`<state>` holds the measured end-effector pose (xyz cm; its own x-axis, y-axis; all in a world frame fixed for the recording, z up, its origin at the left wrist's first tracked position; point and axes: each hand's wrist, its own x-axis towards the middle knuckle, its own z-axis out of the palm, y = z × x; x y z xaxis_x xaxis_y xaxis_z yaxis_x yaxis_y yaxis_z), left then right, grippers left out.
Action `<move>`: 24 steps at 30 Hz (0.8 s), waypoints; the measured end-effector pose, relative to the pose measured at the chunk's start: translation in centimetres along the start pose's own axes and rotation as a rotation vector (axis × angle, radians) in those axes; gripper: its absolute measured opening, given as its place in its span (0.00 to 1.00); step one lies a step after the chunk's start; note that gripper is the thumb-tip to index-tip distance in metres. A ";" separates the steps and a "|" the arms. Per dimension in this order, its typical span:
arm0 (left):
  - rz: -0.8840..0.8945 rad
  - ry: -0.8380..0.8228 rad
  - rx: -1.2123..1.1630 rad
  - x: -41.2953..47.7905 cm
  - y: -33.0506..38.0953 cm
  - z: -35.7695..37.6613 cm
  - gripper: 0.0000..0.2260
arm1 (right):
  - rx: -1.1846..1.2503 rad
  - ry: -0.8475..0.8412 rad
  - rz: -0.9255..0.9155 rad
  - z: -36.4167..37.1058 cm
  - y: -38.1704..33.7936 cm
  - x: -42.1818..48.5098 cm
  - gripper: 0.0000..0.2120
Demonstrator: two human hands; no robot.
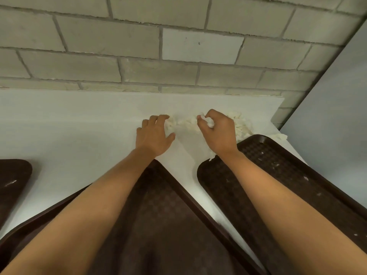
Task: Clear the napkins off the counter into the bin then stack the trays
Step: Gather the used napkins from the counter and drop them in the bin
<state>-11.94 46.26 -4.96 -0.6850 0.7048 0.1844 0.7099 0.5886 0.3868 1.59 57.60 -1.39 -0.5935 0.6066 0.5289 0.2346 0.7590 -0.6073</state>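
Crumpled white napkins lie in a loose pile on the white counter near the wall. My left hand rests on the counter at the pile's left edge, fingers spread and touching the paper. My right hand is curled over the pile, its fingertips pinching a bit of napkin. More napkin shows behind that hand. Three dark brown trays lie on the counter: one under my right forearm, one under my left forearm, one at the left edge.
A pale brick wall rises right behind the counter. A grey panel closes off the right side past the counter's end. Small paper scraps speckle the right tray. No bin is in view.
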 end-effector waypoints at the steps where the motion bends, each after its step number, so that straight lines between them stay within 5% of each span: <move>1: -0.026 0.005 0.026 0.8 -0.1 0.4 0.25 | 0.009 0.006 0.007 -0.1 0.1 0.0 0.17; 15: -0.022 0.054 0.197 5.3 0.4 4.7 0.16 | -0.031 -0.004 0.016 0.2 2.6 -1.0 0.17; 24: -0.015 0.045 0.037 5.5 0.5 5.0 0.15 | -0.017 -0.025 0.052 0.7 2.3 -1.4 0.15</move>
<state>-14.53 52.36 -8.31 -0.7020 0.6774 0.2197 0.7041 0.6140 0.3567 2.49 58.34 -3.96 -0.5996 0.6390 0.4817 0.2784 0.7309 -0.6231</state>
